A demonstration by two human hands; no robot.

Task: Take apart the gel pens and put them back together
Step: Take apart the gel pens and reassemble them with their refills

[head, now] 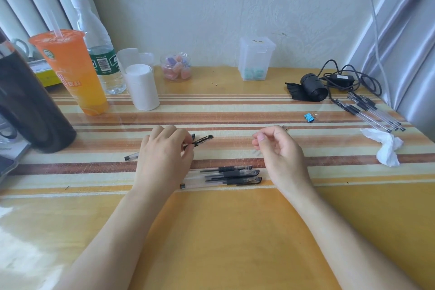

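Left hand (164,152) lies over one gel pen (131,156) on the striped tablecloth (235,231). My fingertips pinch it just behind the black cap (202,139), and the clear barrel end pokes out on the far side of the hand. Right hand (276,146) hovers well apart, fingers loosely curled, thumb close to forefinger; I see nothing in it.

Stock: three capped pens (230,175) side by side between my forearms; more pens (374,110) at the far right edge.

Step, as I judge it: uncapping this pen. To do it well:
- steady the barrel with the left
- bring the right onto the cap body, not the clip
- pull straight along the pen's axis
- set loose parts down together, across the stripes, so they don't roll

Writing:
- Cap clip: white print, too small to read.
- Orange drink cup (70,70): round green logo, white characters, blurred.
- Water bottle (100,54): green label with barcode, text illegible.
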